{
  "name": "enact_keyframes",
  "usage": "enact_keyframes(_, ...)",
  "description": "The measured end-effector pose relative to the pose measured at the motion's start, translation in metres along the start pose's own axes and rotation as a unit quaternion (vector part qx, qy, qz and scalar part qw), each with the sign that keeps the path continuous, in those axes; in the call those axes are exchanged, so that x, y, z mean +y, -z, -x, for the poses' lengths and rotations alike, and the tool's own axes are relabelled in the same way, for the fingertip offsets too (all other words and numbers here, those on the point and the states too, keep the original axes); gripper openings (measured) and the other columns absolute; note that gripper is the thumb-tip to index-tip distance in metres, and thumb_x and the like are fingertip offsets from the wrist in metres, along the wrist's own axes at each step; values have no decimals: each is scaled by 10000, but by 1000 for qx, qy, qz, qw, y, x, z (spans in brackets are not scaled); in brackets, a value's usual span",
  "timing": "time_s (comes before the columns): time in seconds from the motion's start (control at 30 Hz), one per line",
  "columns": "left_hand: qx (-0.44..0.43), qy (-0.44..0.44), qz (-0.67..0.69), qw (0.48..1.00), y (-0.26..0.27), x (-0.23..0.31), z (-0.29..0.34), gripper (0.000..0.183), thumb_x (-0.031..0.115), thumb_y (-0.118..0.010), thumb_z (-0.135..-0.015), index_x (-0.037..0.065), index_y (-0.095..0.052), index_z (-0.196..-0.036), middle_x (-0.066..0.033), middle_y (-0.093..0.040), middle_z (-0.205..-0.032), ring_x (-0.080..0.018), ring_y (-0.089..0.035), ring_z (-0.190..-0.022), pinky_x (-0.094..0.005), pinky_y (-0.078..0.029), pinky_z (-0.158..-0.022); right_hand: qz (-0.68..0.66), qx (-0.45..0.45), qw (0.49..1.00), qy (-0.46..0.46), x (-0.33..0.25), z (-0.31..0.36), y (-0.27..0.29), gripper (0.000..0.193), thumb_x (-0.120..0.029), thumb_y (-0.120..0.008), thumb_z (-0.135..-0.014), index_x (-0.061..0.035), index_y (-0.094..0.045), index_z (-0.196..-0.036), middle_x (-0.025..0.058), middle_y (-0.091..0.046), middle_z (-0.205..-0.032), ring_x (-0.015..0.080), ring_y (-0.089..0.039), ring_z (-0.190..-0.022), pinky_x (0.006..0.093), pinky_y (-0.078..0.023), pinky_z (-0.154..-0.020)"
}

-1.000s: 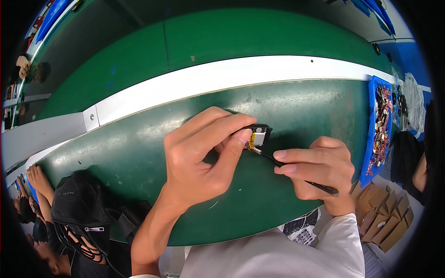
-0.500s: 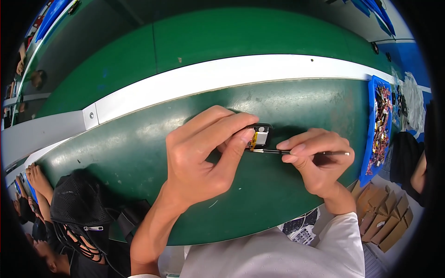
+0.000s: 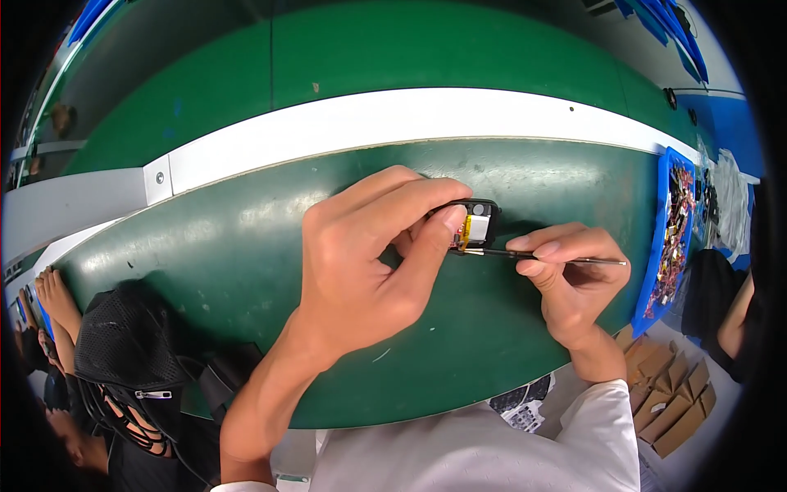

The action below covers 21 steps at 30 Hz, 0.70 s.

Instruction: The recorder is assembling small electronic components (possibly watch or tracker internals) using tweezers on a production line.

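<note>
Above the green tabletop [image 3: 459, 344], my left hand [image 3: 369, 254] is closed on a small black device case [image 3: 494, 215], thumb on its near face. Inside the case show a silver-white block [image 3: 479, 228], yellow tape [image 3: 466, 232] and a grey disc. My fingers cover the left part of it. Between thumb and fingers, my right hand [image 3: 578, 275] pinches a slim black pen-like tool [image 3: 594, 261]. The bright tip of this tool reaches the lower edge of the case, near the yellow tape. Whether the tip touches a part inside is too small to tell.
On the right stands a blue tray [image 3: 653, 271] full of small mixed parts. Cardboard boxes [image 3: 668, 402] are at the lower right. A black mesh bag [image 3: 127, 336] is at the left edge, near another person's hand [image 3: 56, 299]. A white rail [image 3: 352, 115] runs along the far side.
Both hands, the case and the tool have shifted slightly right in the picture; the case sits higher and more upright. The whole view has also moved a little. Both grips stay the same.
</note>
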<state>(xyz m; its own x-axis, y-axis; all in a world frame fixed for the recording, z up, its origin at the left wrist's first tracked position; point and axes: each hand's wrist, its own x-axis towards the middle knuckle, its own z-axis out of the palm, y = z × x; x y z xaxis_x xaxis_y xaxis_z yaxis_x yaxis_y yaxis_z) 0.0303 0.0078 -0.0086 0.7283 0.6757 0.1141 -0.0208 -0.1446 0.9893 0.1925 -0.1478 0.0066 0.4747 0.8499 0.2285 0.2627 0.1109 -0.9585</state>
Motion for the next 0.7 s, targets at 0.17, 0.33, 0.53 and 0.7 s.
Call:
enact_keyframes(0.17,5,12,-5,1000,1,0,0,147,-57,-671,-949,-59,-762,-1065,-89,-677,-828,-93,-639,-572,-213,-452,-450,14,-15,1000,5,-1,0,3,171,64,-812,-859,5,-704,-977,203,-772,-895,228,-782,-823,251,-563,-606)
enact_keyframes(0.33,-1,24,3,1000,1,0,0,151,-67,-665,-945,-64,-761,-1061,-89,-678,-818,-93,-640,-565,-210,-450,-444,26,-29,999,21,-1,-1,2,162,78,-801,-860,8,-712,-976,212,-770,-900,249,-787,-836,285,-612,-659)
enact_keyframes(0.53,1,22,11,1000,2,-1,0,151,-74,-660,-942,-70,-760,-1055,-96,-680,-818,-96,-643,-561,-210,-450,-437,22,-29,999,11,-2,-1,1,156,73,-797,-865,6,-715,-979,216,-770,-900,255,-789,-832,292,-620,-671)
enact_keyframes(0.7,6,24,21,999,1,-1,0,154,-77,-656,-943,-71,-759,-1057,-96,-681,-820,-98,-645,-560,-211,-449,-435,19,-23,1000,9,-1,1,0,162,70,-802,-865,-7,-716,-978,200,-774,-905,232,-787,-825,259,-585,-623)
